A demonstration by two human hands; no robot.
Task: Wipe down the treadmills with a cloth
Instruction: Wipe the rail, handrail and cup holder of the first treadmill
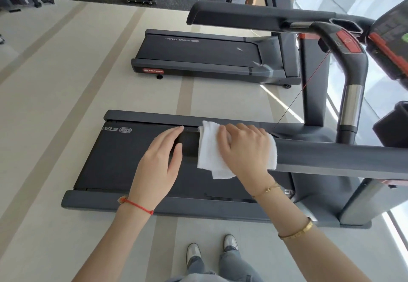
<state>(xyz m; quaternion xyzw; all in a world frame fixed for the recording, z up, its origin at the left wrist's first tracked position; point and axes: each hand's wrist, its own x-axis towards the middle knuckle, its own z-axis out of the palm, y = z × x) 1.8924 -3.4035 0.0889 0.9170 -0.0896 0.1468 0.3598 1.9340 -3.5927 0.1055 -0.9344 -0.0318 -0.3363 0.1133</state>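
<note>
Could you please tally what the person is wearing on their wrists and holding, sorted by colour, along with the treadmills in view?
Grey treadmills: 2, the near treadmill and the far treadmill
White cloths: 1, the cloth under the right hand on the handrail
Red cord bracelets: 1, the red bracelet on the left wrist
Gold bracelets: 2, the thin chain and the bangle on the right arm
Total: 6

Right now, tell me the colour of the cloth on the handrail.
White, plain cloth, clearest in the head view.
</note>
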